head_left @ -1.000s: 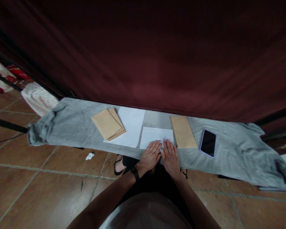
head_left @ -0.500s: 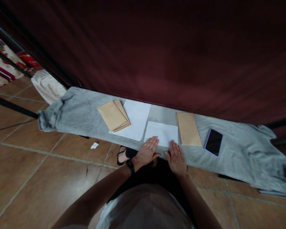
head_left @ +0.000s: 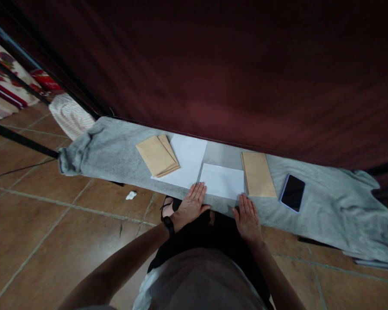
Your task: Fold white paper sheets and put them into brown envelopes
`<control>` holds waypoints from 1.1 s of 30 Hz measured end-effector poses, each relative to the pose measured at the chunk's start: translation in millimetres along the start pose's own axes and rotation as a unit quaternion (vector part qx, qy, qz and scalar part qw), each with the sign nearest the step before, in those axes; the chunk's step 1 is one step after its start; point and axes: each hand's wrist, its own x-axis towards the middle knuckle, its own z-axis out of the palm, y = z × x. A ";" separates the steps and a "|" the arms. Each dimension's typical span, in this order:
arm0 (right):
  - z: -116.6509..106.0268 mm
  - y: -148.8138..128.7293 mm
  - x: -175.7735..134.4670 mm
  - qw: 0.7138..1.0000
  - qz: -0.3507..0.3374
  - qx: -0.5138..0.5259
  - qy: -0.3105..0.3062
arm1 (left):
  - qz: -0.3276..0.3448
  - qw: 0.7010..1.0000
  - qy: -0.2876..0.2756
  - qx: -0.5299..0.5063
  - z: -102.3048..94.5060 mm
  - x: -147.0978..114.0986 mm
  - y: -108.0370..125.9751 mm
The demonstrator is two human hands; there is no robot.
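We rest our left hand (head_left: 190, 206) and right hand (head_left: 248, 217) flat, fingers spread and holding nothing, at the near corners of the folded white sheet (head_left: 222, 181). It lies on the grey-covered surface (head_left: 116, 150), long axis left to right, between two brown envelope stacks (head_left: 158, 156) (head_left: 258, 174). No writing is readable.

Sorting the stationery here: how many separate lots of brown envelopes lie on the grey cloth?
2: a fanned pile overlapping the large white sheet, and a single-looking lot between the folded white paper and the phone. More may be stacked underneath.
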 end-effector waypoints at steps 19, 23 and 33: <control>34.1 -29.8 102.4 0.999 0.001 0.024 -0.028 | -0.063 0.997 0.009 -0.051 20.9 91.5 12.2; 36.8 -25.4 98.4 1.000 0.015 0.005 0.000 | -0.098 0.994 0.033 -0.045 25.4 87.8 5.7; 37.9 -27.3 97.2 0.997 0.081 0.004 0.011 | -0.152 0.987 0.052 -0.029 23.5 90.0 6.2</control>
